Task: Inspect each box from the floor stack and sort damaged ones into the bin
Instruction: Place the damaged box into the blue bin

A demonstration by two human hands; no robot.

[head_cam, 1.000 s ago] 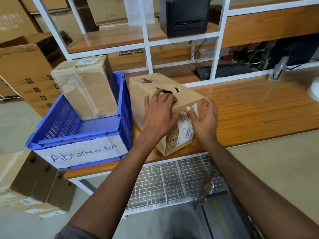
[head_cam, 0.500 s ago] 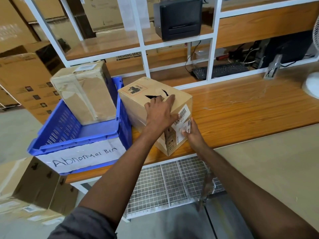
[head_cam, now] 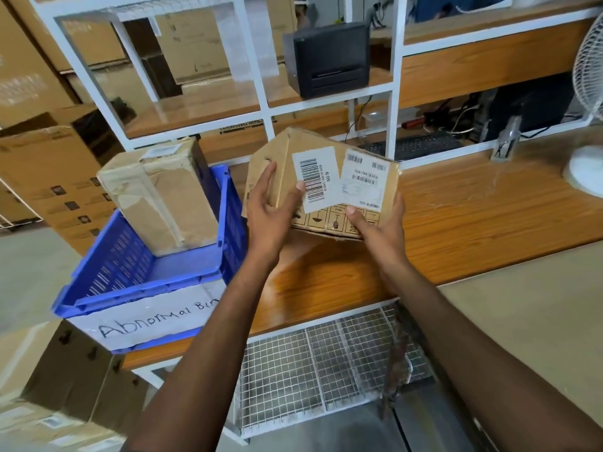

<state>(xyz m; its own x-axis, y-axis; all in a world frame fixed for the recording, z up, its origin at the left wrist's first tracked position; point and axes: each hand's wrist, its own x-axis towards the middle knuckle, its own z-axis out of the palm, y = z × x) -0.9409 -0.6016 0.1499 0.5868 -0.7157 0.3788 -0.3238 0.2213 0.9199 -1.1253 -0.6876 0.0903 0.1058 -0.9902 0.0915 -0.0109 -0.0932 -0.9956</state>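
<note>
In the middle of the frame I see both hands holding a cardboard box [head_cam: 355,151] up in front of the camera. It is tilted, with its labelled face turned towards me. My left hand [head_cam: 267,207] grasps the box's left side, fingers spread along the side panel and the thumb pressed on the edge of a white barcode label [head_cam: 315,179]. My right hand [head_cam: 381,230] cups the lower right corner, with the thumb on the printed handling symbols and the other fingers hidden behind the cardboard. A second label [head_cam: 365,181] sits just beside the first, on the right. The box's bottom edge looks ragged. I think it is lifted clear of the wooden table [head_cam: 473,216], though this angle does not make that certain.

In the left of the frame, a blue bin [head_cam: 140,288] rests on the table's left end, close to the held box. Its front carries a white paper sign [head_cam: 156,318] handwritten "Abnormal Bin". Inside it, against the far wall, stands a taped box [head_cam: 160,197] with creased brown wrapping.

At the upper centre a black printer [head_cam: 326,57] sits on a white-framed shelf [head_cam: 396,89]. A keyboard [head_cam: 417,146] lies behind the frame at centre right, and a white fan [head_cam: 587,125] stands at the right edge. A wire rack [head_cam: 310,363] runs under the table at lower centre. More cartons [head_cam: 49,386] lie on the floor in the lower left corner.
</note>
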